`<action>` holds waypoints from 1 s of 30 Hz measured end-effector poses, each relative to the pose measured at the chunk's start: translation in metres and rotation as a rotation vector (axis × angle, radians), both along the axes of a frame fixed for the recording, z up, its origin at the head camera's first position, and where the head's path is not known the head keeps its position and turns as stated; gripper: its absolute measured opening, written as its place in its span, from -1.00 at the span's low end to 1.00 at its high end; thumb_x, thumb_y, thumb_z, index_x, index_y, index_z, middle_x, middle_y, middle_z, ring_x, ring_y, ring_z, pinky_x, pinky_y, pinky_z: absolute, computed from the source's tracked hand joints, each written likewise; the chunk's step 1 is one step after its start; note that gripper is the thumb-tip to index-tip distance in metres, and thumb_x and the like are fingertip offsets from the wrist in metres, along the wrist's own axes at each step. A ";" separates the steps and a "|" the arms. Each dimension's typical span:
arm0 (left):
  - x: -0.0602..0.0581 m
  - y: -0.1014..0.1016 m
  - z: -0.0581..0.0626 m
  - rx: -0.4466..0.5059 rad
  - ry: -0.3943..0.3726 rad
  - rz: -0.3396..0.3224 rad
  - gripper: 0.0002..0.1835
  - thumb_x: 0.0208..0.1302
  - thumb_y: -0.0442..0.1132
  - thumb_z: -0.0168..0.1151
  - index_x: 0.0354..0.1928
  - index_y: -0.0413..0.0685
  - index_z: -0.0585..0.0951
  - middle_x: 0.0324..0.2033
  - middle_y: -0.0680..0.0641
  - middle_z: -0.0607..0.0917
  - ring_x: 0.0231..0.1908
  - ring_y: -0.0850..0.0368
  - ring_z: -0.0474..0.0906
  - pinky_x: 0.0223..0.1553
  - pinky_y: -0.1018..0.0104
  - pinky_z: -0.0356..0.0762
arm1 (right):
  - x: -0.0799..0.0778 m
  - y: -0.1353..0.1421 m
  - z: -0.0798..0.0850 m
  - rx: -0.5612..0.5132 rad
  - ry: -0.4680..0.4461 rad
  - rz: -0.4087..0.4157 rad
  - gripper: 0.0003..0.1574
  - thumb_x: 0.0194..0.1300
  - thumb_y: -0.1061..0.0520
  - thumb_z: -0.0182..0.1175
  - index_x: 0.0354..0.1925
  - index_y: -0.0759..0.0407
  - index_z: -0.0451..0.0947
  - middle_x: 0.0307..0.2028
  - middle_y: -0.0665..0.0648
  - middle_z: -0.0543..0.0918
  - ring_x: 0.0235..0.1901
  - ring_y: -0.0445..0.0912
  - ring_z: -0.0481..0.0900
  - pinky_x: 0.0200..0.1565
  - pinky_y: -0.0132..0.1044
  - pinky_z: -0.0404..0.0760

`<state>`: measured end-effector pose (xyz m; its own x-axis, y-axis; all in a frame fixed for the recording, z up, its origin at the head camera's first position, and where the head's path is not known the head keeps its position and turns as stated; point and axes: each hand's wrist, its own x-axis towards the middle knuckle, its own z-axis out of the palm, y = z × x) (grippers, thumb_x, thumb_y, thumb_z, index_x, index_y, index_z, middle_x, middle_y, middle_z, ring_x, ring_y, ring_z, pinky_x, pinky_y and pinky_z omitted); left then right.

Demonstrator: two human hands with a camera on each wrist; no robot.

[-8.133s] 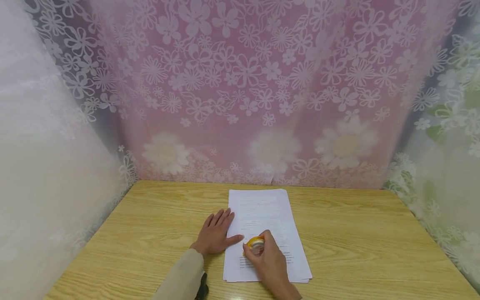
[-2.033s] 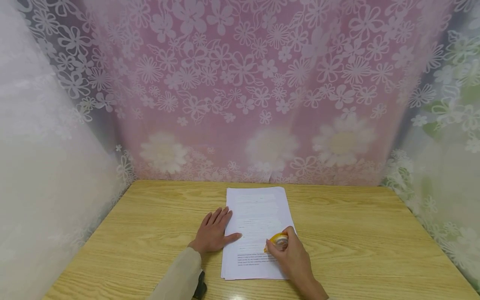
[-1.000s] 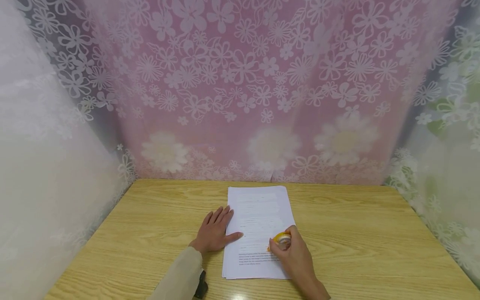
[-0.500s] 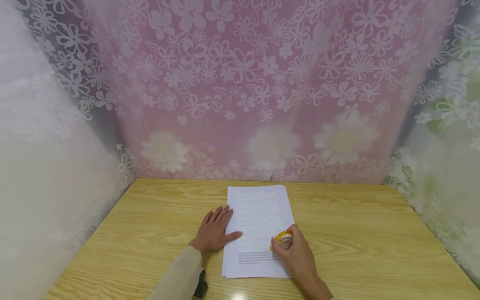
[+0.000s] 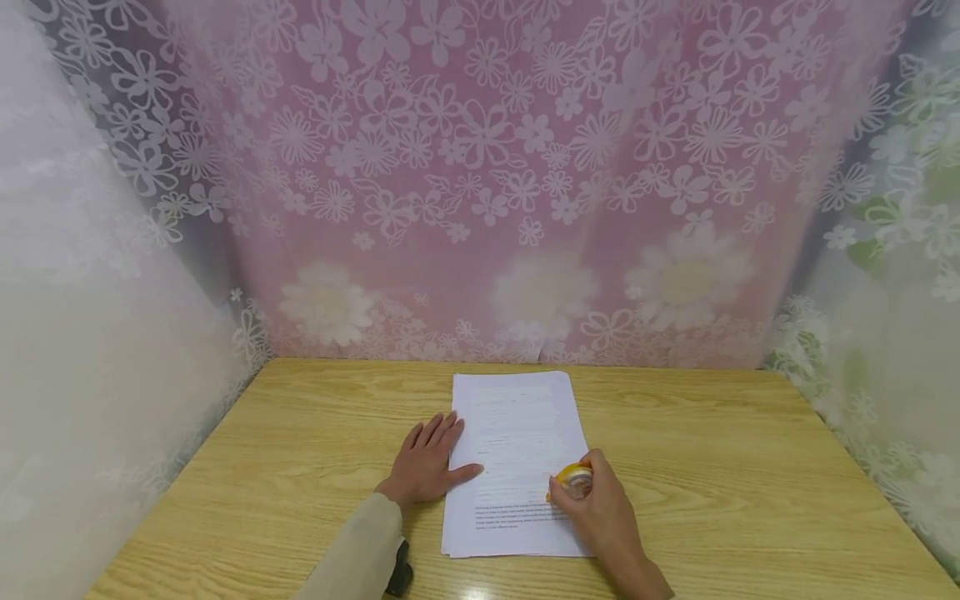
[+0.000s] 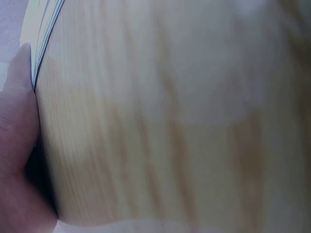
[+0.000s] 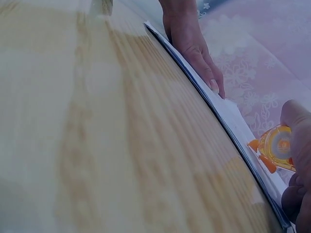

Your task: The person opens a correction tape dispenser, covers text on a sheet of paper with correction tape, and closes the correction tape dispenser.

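Observation:
A stack of white paper (image 5: 525,543) lies on the table, its top sheet printed. Pale strips cover most printed lines; a dark text block shows near the bottom. My right hand (image 5: 606,512) pinches a yellow-orange correction tape (image 5: 573,475) between thumb and fingers, at the sheet's right side just above the text block. In the right wrist view, the clear orange body of the correction tape (image 7: 278,144) shows its reel, with its orange tip at the paper. My left hand (image 5: 429,467) rests flat, fingers spread, across the stack's left edge, thumb on the sheet.
The wood-grain table (image 5: 330,417) extends on both sides of the stack. A pink flowered curtain (image 5: 465,275) hangs behind, with pale curtains at left and right. A black band (image 5: 401,571) shows at my left sleeve.
Since the oldest frame, my right hand has moved right across the sheet with the correction tape, inching farther right in the last second. My left hand has stayed put.

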<state>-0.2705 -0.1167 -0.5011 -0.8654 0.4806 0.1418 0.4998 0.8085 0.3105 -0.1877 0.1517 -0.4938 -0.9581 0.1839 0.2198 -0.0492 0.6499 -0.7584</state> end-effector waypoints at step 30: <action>-0.001 0.000 -0.003 -0.014 0.000 0.007 -0.11 0.27 0.35 -0.01 0.44 -0.13 0.21 0.42 -0.12 0.17 0.41 -0.11 -0.02 0.34 -0.10 -0.11 | 0.000 0.019 0.005 0.001 -0.051 0.041 -0.50 0.14 -0.05 0.38 -0.21 0.18 0.33 -0.35 0.11 0.56 -0.50 -0.14 0.49 -0.54 -0.32 0.48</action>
